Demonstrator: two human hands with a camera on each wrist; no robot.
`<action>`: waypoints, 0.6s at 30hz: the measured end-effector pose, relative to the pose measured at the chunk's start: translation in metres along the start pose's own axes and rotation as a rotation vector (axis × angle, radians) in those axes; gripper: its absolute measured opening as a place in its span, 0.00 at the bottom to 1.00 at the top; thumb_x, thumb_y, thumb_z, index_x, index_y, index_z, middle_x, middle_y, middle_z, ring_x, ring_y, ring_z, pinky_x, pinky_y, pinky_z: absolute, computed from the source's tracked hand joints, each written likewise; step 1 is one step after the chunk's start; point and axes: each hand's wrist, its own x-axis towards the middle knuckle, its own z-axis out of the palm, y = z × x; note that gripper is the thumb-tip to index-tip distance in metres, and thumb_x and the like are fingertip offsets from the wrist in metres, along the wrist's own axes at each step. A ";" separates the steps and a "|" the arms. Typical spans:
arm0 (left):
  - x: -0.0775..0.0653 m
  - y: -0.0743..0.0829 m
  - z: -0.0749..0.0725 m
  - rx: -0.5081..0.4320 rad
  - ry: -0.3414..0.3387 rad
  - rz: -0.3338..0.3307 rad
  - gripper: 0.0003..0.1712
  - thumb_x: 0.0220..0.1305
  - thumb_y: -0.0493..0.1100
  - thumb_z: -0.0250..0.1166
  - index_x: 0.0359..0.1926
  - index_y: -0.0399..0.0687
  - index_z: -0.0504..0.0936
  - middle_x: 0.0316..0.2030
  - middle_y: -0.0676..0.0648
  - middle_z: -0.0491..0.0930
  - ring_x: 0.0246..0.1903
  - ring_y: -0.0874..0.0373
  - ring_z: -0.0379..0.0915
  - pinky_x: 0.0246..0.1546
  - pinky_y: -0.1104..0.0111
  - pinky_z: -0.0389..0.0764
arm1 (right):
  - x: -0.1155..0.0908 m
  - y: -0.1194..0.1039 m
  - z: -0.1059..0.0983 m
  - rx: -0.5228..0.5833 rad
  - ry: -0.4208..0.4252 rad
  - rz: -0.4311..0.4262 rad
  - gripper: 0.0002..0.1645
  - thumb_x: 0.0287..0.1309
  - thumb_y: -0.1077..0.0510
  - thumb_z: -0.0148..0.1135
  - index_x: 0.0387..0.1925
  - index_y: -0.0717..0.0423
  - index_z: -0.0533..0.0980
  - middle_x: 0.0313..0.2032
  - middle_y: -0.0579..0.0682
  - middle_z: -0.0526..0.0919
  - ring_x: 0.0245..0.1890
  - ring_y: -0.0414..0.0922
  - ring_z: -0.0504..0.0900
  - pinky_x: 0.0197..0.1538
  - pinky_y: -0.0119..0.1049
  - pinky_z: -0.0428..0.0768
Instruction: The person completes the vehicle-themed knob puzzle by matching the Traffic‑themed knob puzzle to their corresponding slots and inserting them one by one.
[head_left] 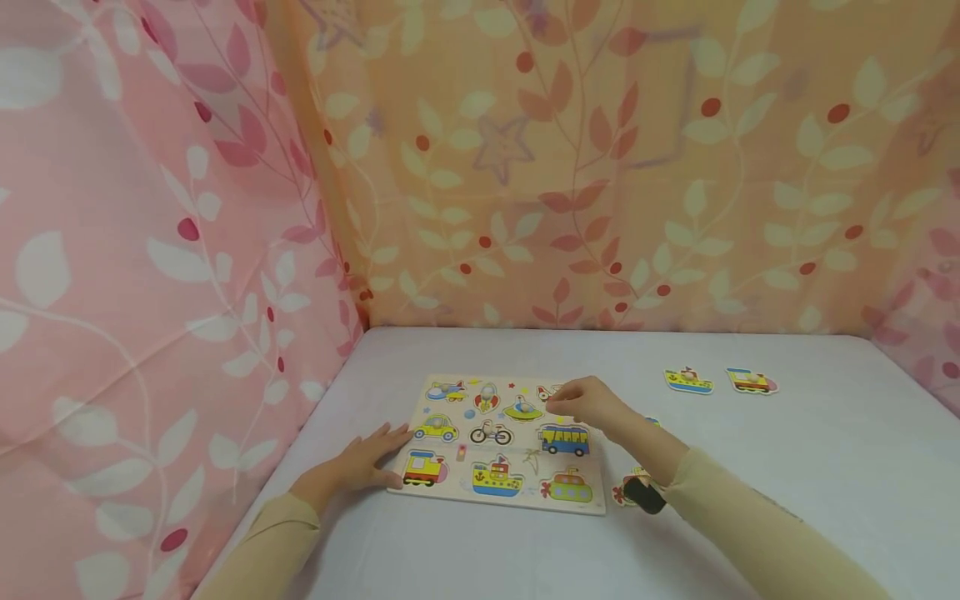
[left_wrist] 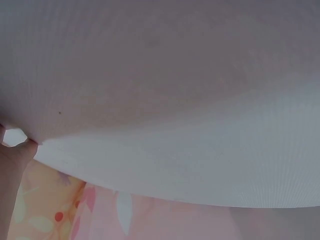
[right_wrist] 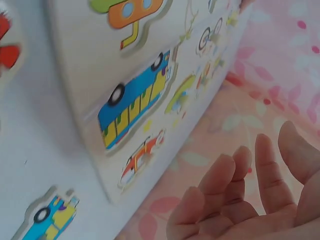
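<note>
A pale wooden peg puzzle board (head_left: 525,504) with printed vehicles lies on the table. My left hand (head_left: 367,460) rests at its left edge, fingers extended; in the left wrist view only part of that hand (left_wrist: 15,155) shows. Over the board's upper right corner is my right hand (head_left: 588,402), nearest a red vehicle piece (right_wrist: 142,157) that sits in the board. The right wrist view shows this hand (right_wrist: 255,200) with loosely bent fingers and nothing in them. Knobbed pieces in the board include a yellow car (head_left: 435,427), a bicycle (head_left: 491,432) and a flying saucer (head_left: 522,408).
A loose ship piece (head_left: 688,381) and train piece (head_left: 752,381) lie at the back right. By the right forearm are a submarine piece (head_left: 621,493), partly covered by the dark wrist camera (head_left: 645,496), and a bus piece (right_wrist: 52,217). Patterned curtains (head_left: 600,167) surround the table.
</note>
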 end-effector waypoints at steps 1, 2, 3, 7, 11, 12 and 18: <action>-0.001 0.000 0.000 -0.004 0.000 -0.001 0.50 0.53 0.57 0.72 0.73 0.51 0.61 0.74 0.46 0.54 0.74 0.41 0.36 0.67 0.37 0.36 | -0.002 0.001 -0.004 -0.016 0.001 0.005 0.15 0.61 0.55 0.65 0.42 0.63 0.82 0.43 0.53 0.83 0.43 0.51 0.79 0.49 0.48 0.79; -0.001 0.000 -0.001 -0.005 -0.002 -0.001 0.50 0.53 0.57 0.72 0.73 0.51 0.61 0.74 0.45 0.54 0.74 0.41 0.36 0.67 0.37 0.36 | -0.004 0.002 -0.007 -0.034 0.000 0.011 0.15 0.61 0.54 0.66 0.42 0.62 0.82 0.43 0.53 0.82 0.43 0.52 0.79 0.49 0.49 0.79; -0.002 0.000 -0.001 -0.008 -0.004 0.002 0.50 0.53 0.57 0.72 0.74 0.51 0.60 0.74 0.45 0.54 0.74 0.41 0.36 0.67 0.37 0.36 | -0.005 0.003 -0.010 -0.047 0.001 0.016 0.15 0.61 0.53 0.66 0.42 0.61 0.82 0.43 0.53 0.82 0.43 0.53 0.78 0.49 0.50 0.79; -0.001 0.002 -0.001 -0.013 -0.011 0.005 0.50 0.53 0.57 0.72 0.74 0.52 0.60 0.74 0.45 0.54 0.74 0.41 0.36 0.67 0.37 0.36 | -0.013 0.009 -0.024 -0.081 0.006 0.027 0.15 0.61 0.53 0.65 0.42 0.61 0.82 0.42 0.53 0.83 0.43 0.54 0.78 0.48 0.50 0.79; 0.001 0.002 -0.001 -0.013 -0.008 0.006 0.50 0.53 0.56 0.72 0.74 0.52 0.60 0.74 0.46 0.54 0.74 0.41 0.36 0.67 0.37 0.36 | -0.020 0.016 -0.037 -0.083 0.010 0.055 0.17 0.63 0.53 0.64 0.45 0.63 0.81 0.43 0.55 0.83 0.44 0.55 0.78 0.49 0.50 0.80; 0.001 0.002 -0.001 -0.014 -0.006 0.005 0.50 0.53 0.56 0.72 0.73 0.52 0.61 0.74 0.46 0.54 0.74 0.41 0.36 0.67 0.37 0.36 | -0.021 0.018 -0.040 -0.089 0.012 0.061 0.18 0.63 0.52 0.64 0.46 0.63 0.81 0.43 0.55 0.83 0.43 0.55 0.78 0.49 0.50 0.80; 0.003 -0.001 -0.001 -0.007 -0.006 -0.004 0.51 0.52 0.56 0.72 0.73 0.51 0.60 0.74 0.45 0.53 0.74 0.41 0.35 0.67 0.38 0.37 | -0.027 0.030 -0.056 -0.102 0.027 0.087 0.21 0.63 0.50 0.63 0.48 0.62 0.80 0.46 0.60 0.82 0.42 0.54 0.78 0.47 0.50 0.80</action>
